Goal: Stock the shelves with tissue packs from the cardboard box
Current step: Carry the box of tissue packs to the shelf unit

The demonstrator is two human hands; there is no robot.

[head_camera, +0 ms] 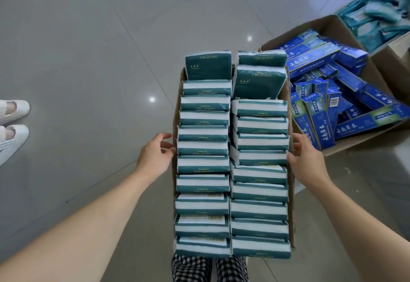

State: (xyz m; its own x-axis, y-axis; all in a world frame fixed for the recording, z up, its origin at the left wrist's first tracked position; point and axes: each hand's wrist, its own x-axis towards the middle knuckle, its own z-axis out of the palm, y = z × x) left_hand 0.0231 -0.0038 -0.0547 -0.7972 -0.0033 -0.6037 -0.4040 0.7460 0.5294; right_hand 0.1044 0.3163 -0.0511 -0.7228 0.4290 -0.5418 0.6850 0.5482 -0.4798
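Far left: someone's white shoes (13, 124) on the grey tiled floor (88, 48). My left hand (155, 156) is at the left wall of the cardboard box (176, 113), fingers loosely curled, tips just beside or touching the cardboard; can't tell if it actually grips. The box is centre frame, in front of my checked trousers (190, 268), packed with two columns of tissue packs (203, 181), teal and white, mostly on edge. The far packs are tilted face-up: "COMFORTABLE" reads upside down on them, plus a small Chinese brand mark I can't make out. My right hand (307, 157) is against the box's right wall, thumb by the packs, fingers spread and fairly straight, pressing rather than clamping. Right of that: a second open carton (346, 146) full of blue toothpaste boxes (319, 130) printed 云南草本. Top right: another carton (390, 57) of crumpled teal packets (375, 13), print unreadable.
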